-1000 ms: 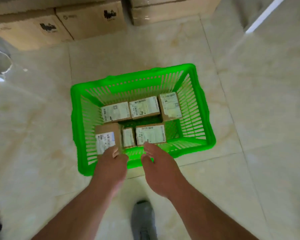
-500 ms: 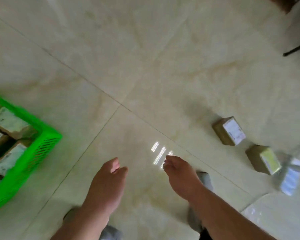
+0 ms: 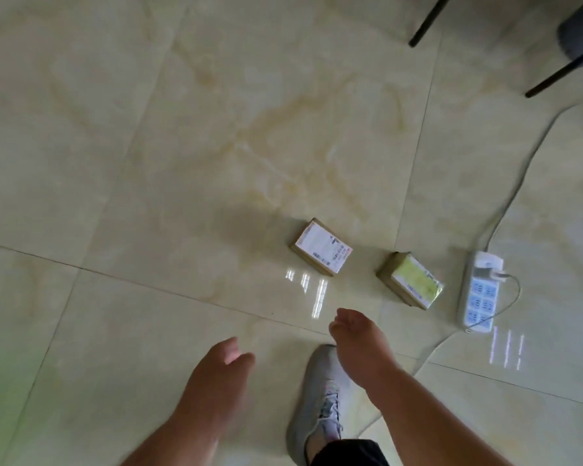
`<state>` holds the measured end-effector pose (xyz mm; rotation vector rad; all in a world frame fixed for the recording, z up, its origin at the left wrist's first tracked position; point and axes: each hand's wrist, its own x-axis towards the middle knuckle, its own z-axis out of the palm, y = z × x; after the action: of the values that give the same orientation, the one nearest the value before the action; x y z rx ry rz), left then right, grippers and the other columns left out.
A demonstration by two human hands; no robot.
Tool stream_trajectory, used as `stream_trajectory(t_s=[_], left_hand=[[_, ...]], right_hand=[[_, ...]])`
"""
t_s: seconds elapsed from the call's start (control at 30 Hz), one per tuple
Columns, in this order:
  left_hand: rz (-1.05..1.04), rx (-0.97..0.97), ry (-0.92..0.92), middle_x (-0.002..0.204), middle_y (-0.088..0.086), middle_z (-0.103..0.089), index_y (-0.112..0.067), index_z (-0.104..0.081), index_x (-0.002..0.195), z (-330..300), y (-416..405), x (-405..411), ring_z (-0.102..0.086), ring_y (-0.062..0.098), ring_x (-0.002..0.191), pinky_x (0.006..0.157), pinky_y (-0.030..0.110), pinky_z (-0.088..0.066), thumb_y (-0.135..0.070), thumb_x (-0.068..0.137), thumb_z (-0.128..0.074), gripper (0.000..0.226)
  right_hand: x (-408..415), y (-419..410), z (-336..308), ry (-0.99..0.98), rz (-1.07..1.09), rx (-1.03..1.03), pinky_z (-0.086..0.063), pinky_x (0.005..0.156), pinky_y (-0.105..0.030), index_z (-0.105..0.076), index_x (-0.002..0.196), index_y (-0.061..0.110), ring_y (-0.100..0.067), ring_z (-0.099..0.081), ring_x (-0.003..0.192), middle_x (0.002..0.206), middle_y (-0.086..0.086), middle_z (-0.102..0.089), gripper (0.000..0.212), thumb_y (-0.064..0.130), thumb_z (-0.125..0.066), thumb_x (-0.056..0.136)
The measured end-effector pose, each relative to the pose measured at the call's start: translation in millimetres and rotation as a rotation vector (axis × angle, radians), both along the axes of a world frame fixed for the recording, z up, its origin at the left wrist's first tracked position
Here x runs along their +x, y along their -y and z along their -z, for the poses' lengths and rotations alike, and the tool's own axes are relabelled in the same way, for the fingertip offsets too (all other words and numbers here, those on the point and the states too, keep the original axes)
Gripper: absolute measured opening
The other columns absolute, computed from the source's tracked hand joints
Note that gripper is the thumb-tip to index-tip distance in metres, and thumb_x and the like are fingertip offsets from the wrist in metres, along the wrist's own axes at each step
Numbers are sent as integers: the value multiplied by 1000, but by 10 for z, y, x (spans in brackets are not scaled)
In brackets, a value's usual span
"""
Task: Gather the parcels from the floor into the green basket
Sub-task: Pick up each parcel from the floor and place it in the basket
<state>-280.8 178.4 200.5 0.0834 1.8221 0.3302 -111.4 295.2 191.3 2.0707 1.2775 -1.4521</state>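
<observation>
Two small cardboard parcels lie on the tiled floor. One parcel with a white label (image 3: 321, 247) sits at the middle; the other, with a yellowish label (image 3: 410, 279), lies to its right. My right hand (image 3: 359, 344) hovers below and between them, fingers loosely curled, holding nothing. Lower and further left is my left hand (image 3: 217, 381), also empty with its fingers apart. The green basket is out of sight; only a green blur shows at the left edge.
A white power strip (image 3: 480, 292) with a plug and cable (image 3: 525, 156) lies right of the parcels. Black chair legs (image 3: 426, 21) stand at the top right. My grey shoe (image 3: 320, 398) is on the floor under my right hand.
The view has swung right, away from the basket, which has left the frame. The two parcels on the floor are now closer and more central. Both hands stay empty.
</observation>
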Motion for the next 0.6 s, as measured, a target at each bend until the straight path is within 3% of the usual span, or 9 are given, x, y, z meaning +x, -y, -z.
stream_trajectory(t_s=[0.1,0.17,0.27,0.3,0.33,0.4,0.43,0.5,0.6], left_hand=[[59,-16,-10,149,2,-55,-20,-45,150,9,-293,264,-57,21,129,110,34,-40,-25,95,-58,57],[132,3,-42,153,3,-51,-20,-43,152,8,-503,363,-51,18,136,104,28,-38,-25,95,-56,58],[278,81,-98,157,2,-45,-20,-39,154,127,-849,372,-45,15,142,114,31,-36,-26,96,-54,60],[352,109,-119,158,1,-43,-21,-36,155,204,-977,349,-44,15,143,116,33,-35,-28,96,-52,61],[441,128,-145,160,1,-41,-22,-34,155,280,-1119,320,-42,16,144,117,34,-35,-30,96,-50,62],[621,174,-196,162,1,-35,-23,-30,157,442,-1446,280,-40,19,145,117,33,-34,-31,97,-45,62],[710,201,-218,163,1,-34,-22,-29,157,541,-1624,272,-39,20,145,116,32,-34,-29,98,-44,61],[878,255,-264,157,3,-41,-21,-35,153,797,-1953,292,-44,23,140,112,33,-39,-25,97,-44,57],[1157,334,-338,149,4,-47,-17,-44,142,1314,-2341,380,-48,26,133,106,40,-45,-19,92,-46,51]], right_hand=[[234,-347,59,-7,-8,-6,-50,86,-40,-61,101,14,-31,-57,92,95,-10,-61,18,9,-46,94],[319,-506,86,-10,155,-21,-51,90,-47,-63,114,-1,-37,-61,95,104,-22,-65,26,8,-50,94],[375,-579,221,-88,412,-72,-55,69,-44,-61,77,10,-25,-52,69,82,-13,-54,11,8,-54,86],[375,-591,297,-104,496,-99,-56,74,-43,-58,71,14,-23,-53,71,83,-9,-55,13,12,-55,83],[353,-589,380,-138,590,-126,-56,78,-44,-60,72,13,-24,-55,73,85,-9,-57,10,15,-56,82],[295,-579,586,-244,838,-192,-53,72,-39,-60,92,-14,-21,-46,60,72,-9,-48,26,8,-55,79],[266,-567,729,-269,970,-210,-55,78,-38,-61,96,-15,-18,-40,58,69,-6,-43,27,3,-54,78],[193,-541,1016,-299,1179,-260,-51,97,-41,-53,85,-19,-19,-40,64,73,-8,-42,18,-2,-52,79],[45,-532,1473,-408,1355,-327,-48,92,-36,-54,73,2,-27,-48,83,82,-14,-48,14,-4,-50,85]])
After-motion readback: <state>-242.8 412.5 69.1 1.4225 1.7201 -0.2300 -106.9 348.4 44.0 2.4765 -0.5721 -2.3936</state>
